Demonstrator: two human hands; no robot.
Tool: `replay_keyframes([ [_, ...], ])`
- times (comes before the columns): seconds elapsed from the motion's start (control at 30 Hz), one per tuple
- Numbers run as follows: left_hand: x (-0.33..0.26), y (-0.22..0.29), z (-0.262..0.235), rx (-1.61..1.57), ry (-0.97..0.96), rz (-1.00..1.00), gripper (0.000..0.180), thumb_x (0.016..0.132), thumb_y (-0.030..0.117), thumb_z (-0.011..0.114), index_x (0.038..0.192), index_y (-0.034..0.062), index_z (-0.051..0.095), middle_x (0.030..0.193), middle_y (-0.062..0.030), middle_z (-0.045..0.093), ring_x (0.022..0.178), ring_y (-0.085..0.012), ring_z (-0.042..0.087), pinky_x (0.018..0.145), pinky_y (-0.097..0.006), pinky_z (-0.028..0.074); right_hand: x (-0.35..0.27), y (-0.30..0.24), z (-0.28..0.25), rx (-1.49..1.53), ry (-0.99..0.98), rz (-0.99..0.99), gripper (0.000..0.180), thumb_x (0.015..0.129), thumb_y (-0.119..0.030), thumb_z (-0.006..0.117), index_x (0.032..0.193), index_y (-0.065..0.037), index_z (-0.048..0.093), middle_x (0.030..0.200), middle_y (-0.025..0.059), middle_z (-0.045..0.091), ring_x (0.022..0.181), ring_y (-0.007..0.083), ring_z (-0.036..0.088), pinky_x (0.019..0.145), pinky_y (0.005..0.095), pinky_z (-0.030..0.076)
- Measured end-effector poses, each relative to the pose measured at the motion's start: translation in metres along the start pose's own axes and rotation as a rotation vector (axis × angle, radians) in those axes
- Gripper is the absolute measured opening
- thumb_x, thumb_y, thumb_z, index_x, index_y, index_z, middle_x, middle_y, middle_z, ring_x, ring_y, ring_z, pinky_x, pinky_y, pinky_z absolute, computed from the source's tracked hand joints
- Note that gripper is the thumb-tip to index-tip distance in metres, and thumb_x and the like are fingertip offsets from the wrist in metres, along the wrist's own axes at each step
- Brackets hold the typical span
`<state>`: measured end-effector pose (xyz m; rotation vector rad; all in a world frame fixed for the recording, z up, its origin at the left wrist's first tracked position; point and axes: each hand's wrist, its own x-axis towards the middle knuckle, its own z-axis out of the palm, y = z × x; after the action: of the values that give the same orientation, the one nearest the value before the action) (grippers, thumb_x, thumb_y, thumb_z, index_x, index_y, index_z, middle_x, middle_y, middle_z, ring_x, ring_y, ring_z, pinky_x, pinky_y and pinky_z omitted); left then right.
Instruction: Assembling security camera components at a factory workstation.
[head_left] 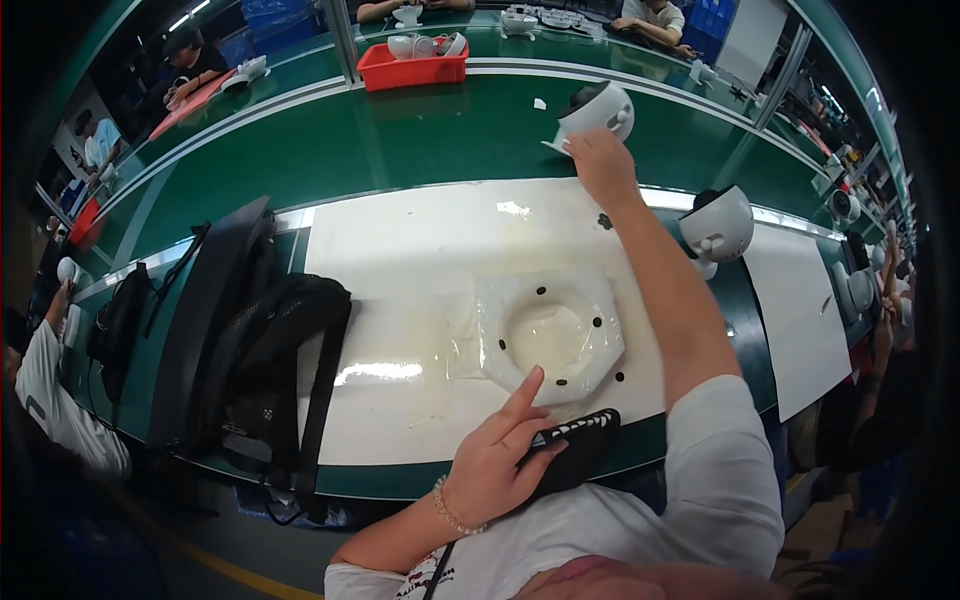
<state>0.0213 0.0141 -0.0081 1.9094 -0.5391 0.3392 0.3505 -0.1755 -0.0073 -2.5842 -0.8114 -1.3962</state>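
Note:
At the far side of the bench, my right hand [603,165] grips the base of a white dome camera [607,108] with a black front, tilted over the green surface. Close to my body, my left hand [500,460] is open, its index finger stretched out and its thumb apart. It hovers by a black slotted object [590,430] in front of my chest; the hand partly hides that object. Just beyond the fingertip lies a white ring-shaped fixture [490,310] wrapped in clear tape, with small black dots on it. It rests on a white sheet [390,235].
Left of the sheet stands a black backpack [270,350]. A second white camera [722,225] sits right of my right forearm. A red bin [412,70] with white parts stands across the bench. Other people work at both sides and at the back.

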Motion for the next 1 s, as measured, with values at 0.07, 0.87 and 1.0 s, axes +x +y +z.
replay_keyframes([
  [0.07, -0.001, 0.0, 0.0, -0.014, -0.012, 0.005, 0.022, 0.069, 0.004, 0.068, 0.086, -0.0008, 0.055, 0.131, -0.0194, 0.04, 0.084, -0.0227, 0.062, 0.07, -0.029, 0.05, -0.015, 0.02, 0.017, -0.167, -0.319, 0.035, 0.02, 0.079, -0.03, 0.057, 0.083, -0.012, 0.065, 0.084, 0.0034, 0.06, 0.086, 0.0222, 0.053, 0.075, 0.0331, 0.044],
  [0.87, 0.002, 0.004, 0.0, 0.047, -0.012, -0.04, 0.023, 0.07, 0.004, 0.067, 0.089, -0.0009, 0.056, 0.126, -0.0157, 0.047, 0.086, -0.028, 0.06, 0.069, -0.03, 0.048, -0.099, 0.048, -0.177, -0.194, -0.211, 0.499, 0.028, 0.083, -0.029, 0.057, 0.097, -0.006, 0.056, 0.091, 0.0097, 0.057, 0.078, 0.0305, 0.057, 0.067, 0.0364, 0.046],
  [1.0, 0.003, -0.001, 0.002, 0.014, -0.009, -0.027, 0.023, 0.071, 0.004, 0.067, 0.091, -0.0006, 0.057, 0.116, -0.0156, 0.054, 0.085, -0.0285, 0.06, 0.071, -0.03, 0.048, -0.055, 0.002, -0.206, 0.506, -0.132, 0.762, 0.028, 0.088, -0.029, 0.052, 0.091, -0.002, 0.057, 0.074, 0.0055, 0.059, 0.069, 0.0186, 0.057, 0.061, 0.0279, 0.044],
])
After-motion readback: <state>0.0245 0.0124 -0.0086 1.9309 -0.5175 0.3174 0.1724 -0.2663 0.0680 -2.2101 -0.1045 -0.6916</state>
